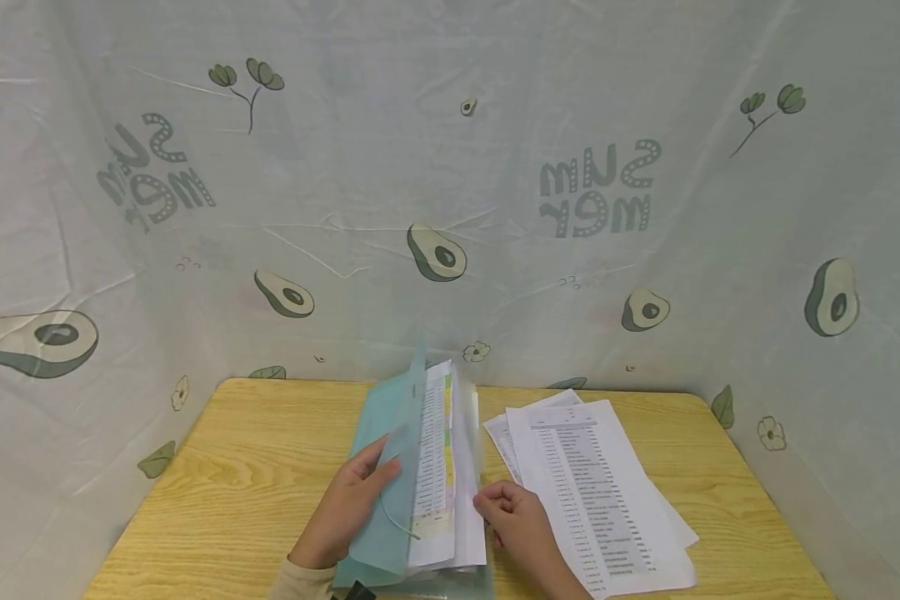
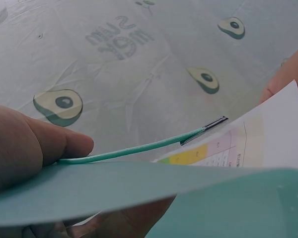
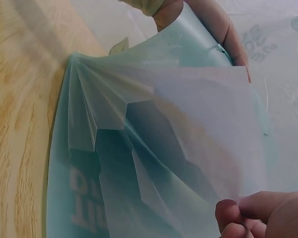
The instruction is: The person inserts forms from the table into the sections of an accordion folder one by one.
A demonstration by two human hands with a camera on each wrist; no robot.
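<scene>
A teal expanding file folder (image 1: 390, 533) stands partly open on the table, with translucent pleated pockets (image 3: 109, 104) showing in the right wrist view. My left hand (image 1: 348, 504) grips its front cover, thumb on one face and fingers on the other. Beside that thumb runs a green elastic cord (image 2: 139, 149) with a metal tip. Inside the folder are white papers, including a printed sheet (image 1: 431, 450) with yellow and green cells along one edge. My right hand (image 1: 517, 521) pinches the right edge of a translucent pocket divider (image 3: 198, 134) between thumb and curled index finger.
Several loose printed sheets (image 1: 592, 500) lie overlapping on the table to the right of the folder, partly behind the right forearm. The wooden table (image 1: 247, 467) backs onto a pale curtain (image 1: 345, 167) printed with avocados, which also hangs at both sides.
</scene>
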